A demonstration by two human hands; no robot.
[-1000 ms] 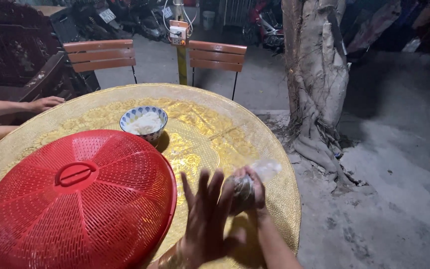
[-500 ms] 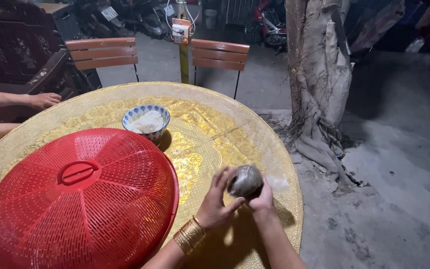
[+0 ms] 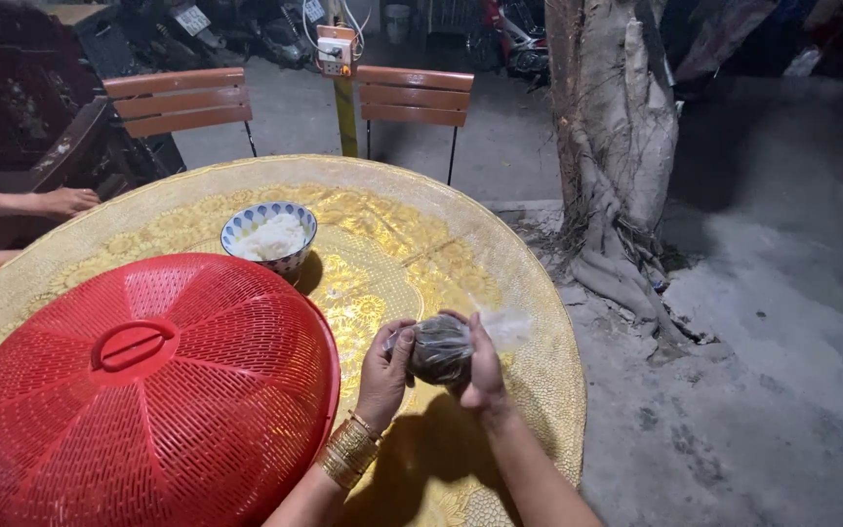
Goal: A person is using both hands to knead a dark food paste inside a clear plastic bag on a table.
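Both my hands hold a small clear plastic bag [image 3: 441, 347] with something dark packed inside, just above the round table's right side. My left hand [image 3: 385, 371], with gold bangles at the wrist, grips the bag's left side. My right hand [image 3: 485, 363] wraps around its right side, where loose plastic sticks out. To the left of my hands a big red mesh food cover [image 3: 139, 390] with a handle on top sits on the table. A blue and white bowl of white rice [image 3: 269, 236] stands behind the cover.
The round table [image 3: 412, 234] has a gold patterned cloth under clear plastic. Another person's hand [image 3: 62, 202] rests at its left edge. Two wooden slatted chairs [image 3: 412, 96] stand behind the table, a tree trunk [image 3: 607, 146] to the right on a concrete floor.
A second ago my left hand was spread open beside the bag. It has since closed on the bag, and both hands now hold it a little higher and further left.
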